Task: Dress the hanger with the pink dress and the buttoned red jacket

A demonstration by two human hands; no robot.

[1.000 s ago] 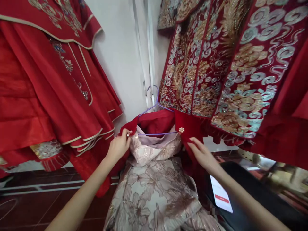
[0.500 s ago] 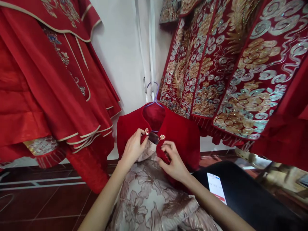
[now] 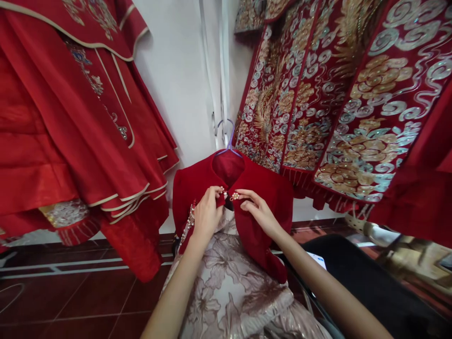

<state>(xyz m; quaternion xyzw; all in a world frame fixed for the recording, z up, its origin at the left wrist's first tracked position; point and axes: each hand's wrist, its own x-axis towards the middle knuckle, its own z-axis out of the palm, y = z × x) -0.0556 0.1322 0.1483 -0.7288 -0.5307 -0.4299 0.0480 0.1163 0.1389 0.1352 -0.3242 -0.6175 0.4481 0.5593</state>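
Embroidered red garment (image 3: 332, 117), the largest element, hangs at upper right, its panels worked with gold flowers and silver scrolls above a fringed hem. Plain red garment (image 3: 60, 108), at left, hangs in layers edged with cream piping. Pale wall (image 3: 173, 70) lies between the two. Tiled floor (image 3: 88, 296), dark red, shows at lower left. Floral dress (image 3: 219, 282), pale with mauve-brown blossoms, extends from below the collar opening to the lower edge of the view. Black seat (image 3: 356, 273) lies to the right, partly behind the right forearm. Red jacket (image 3: 264, 188), at centre, hangs over the upper part of the dress, its two front edges close together but apart at the fastening. Left hand (image 3: 206, 214): grip closed on one front edge of the jacket, beside its ornament. Right hand (image 3: 261, 212): fingertips at the opposite front edge; whether this grip is closed on cloth cannot be told. Purple hanger (image 3: 229, 141) rises from the jacket's collar. Phone (image 3: 319, 260), partly hidden by the forearm, lies on the seat. Flower-shaped clasp (image 3: 235, 196), smallest, is at the right hand's fingertips.
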